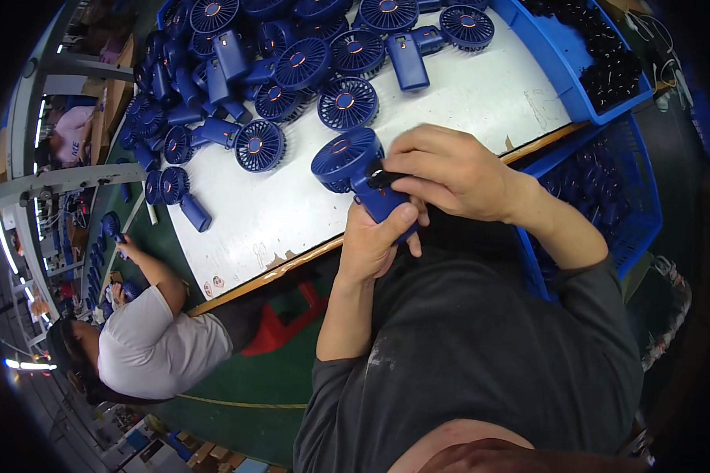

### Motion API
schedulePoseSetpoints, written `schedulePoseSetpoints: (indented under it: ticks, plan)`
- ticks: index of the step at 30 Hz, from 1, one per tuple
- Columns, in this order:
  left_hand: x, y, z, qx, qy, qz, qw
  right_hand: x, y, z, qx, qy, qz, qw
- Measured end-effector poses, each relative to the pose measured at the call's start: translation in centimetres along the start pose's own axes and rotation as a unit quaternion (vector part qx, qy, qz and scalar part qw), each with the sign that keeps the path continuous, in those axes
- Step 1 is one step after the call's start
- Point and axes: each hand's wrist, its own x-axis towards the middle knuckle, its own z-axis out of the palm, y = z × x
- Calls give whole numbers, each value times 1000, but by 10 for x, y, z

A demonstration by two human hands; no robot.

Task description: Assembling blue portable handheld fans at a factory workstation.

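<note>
My left hand (368, 243) is wrapped round the handle of a dark blue handheld fan (349, 156), its round grille tilted up to the left, just off the table's front edge. At the fan's neck, my right hand (459, 172) pinches a small black strap-like piece (382, 176) between thumb and fingers. The piece touches the fan or lies right against it; which one I cannot tell. Beyond my hands, many like fans are heaped on the white table, the nearest being one fan (347, 103) with its grille up.
A blue tray (548, 55) of small black pieces sits at the table's far right. Below it stands a blue crate (645, 193) holding dark blue items. On the left, a co-worker in a white shirt (162, 343) holds another fan, near a red stool (284, 323).
</note>
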Motion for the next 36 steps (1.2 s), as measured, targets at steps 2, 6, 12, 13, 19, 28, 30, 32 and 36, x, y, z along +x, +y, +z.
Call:
schedulePoseSetpoints:
  ticks: [2, 6, 12, 13, 19, 28, 30, 32, 36]
  plan:
    - [-3, -6, -5, -23, -27, 2, 999, 11, 0, 2, -37, -23, -40, 998]
    - [0, -5, 9, -74, 23, -1, 997, 12, -7, 7, -94, -54, -26, 994]
    - [7, -12, 18, -79, 172, 51, 981, -10, -26, 26, -153, -64, 61, 984]
    - [6, -16, 17, -76, 162, 46, 983, -15, -29, 30, -155, -49, 81, 983]
    - [12, -5, 22, -92, 97, 6, 991, -15, -35, 29, -137, 7, 104, 985]
    - [11, 22, 16, 690, -11, 194, 697, -56, -20, 19, 275, 12, 332, 902]
    - [17, 50, -6, 730, 35, 218, 647, -93, -18, 1, 314, 88, 392, 860]
    - [31, 85, -65, 658, 300, 250, 644, -140, -13, -17, 188, 222, 359, 887]
    - [30, 99, -134, 659, 425, 109, 611, -241, 16, -70, -73, 357, 436, 823]
